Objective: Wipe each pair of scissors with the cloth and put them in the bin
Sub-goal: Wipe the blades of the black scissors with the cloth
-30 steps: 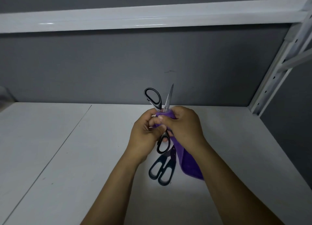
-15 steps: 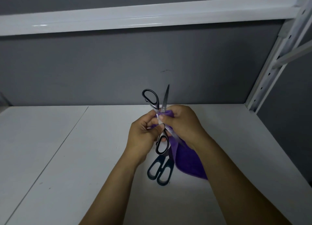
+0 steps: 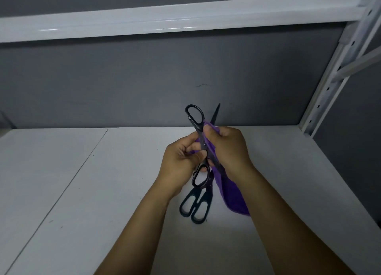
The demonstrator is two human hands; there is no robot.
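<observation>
Black-handled scissors (image 3: 195, 118) are held spread wide above the white shelf. My left hand (image 3: 181, 161) grips them near the pivot, with one handle loop sticking up and the other hanging below my fingers. My right hand (image 3: 226, 149) holds a purple cloth (image 3: 233, 196) wrapped round one blade; the blade's tip shows behind my fingers. The cloth's free end hangs down past my right wrist. A second pair of black scissors (image 3: 195, 206) lies on the shelf under my hands, its blades hidden. No bin is in view.
The white shelf board (image 3: 82, 192) has a seam running diagonally on the left. A grey back wall stands behind, an upper white shelf (image 3: 165, 21) overhead, and a perforated white upright post (image 3: 334, 72) at the right.
The held scissors have tilted and turned; the exposed blade looks darker and leans right. My right hand with the cloth has slid a little along the blade. The view moved slightly.
</observation>
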